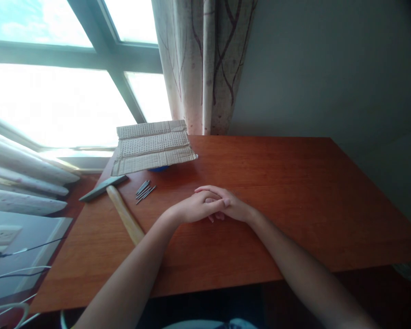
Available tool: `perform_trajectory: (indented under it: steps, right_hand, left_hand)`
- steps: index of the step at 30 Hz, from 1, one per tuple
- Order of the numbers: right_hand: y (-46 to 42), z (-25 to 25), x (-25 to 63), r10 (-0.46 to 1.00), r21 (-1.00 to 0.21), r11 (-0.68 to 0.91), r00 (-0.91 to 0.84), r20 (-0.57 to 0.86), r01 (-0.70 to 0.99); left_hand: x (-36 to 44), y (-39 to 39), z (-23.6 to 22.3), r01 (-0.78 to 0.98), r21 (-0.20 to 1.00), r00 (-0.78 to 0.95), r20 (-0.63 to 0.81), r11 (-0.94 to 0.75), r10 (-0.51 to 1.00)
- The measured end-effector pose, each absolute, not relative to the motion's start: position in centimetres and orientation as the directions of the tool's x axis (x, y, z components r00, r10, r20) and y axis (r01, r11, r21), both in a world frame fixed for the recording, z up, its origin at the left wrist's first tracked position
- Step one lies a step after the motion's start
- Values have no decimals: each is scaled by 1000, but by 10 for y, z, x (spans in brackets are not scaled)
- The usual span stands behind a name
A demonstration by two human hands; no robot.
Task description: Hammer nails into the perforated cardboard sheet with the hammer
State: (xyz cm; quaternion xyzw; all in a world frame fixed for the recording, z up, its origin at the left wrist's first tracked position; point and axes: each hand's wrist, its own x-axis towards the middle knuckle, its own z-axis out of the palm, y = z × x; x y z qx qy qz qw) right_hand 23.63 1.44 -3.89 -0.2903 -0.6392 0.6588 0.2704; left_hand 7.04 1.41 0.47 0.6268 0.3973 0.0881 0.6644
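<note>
My left hand (196,208) and my right hand (237,206) are clasped over the middle of the wooden table (294,192). Their fingers are closed and overlap each other, partly hidden, and no object shows in them. To the left lies a hammer (125,212) with a long grey head and a pale wooden handle; my left forearm covers the handle's end. Several metal nails (145,190) lie in a small group between the hammer and my left hand. Behind the nails, a creased sheet of corrugated cardboard (154,145) rests over something blue (160,168), mostly hidden.
A bright window (55,105) and a patterned curtain (205,68) stand behind the table's far left side. Below the window, at left, a wall socket (3,235) has a plug and cables (23,269) beside the table edge. A grey wall (329,82) runs along the back right.
</note>
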Motion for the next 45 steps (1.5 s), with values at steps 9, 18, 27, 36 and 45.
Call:
perform_trajectory:
  steps: [9,18,27,36,45]
  right_hand:
    - [15,-41,236,729,-999,-32,-684,-26,3]
    - [15,-39,236,731,-999,-36,-681,-41,22]
    - [15,-40,236,725,-999,-43,-688,-35,6]
    - [12,-30,235,731,-997,-58,-678,-76,50]
    - [13,-22,236,733,-998,23,-679,-25,62]
  left_hand:
    - [70,14,8,387,901,667,-421,198,615]
    - [70,15,6,371,911,683,-400,182,611]
    - [70,14,8,378,907,674,-407,185,616]
    - [65,16,8,362,916,725,-392,171,566]
    - [59,21,10,370,928,821,-350,48,452]
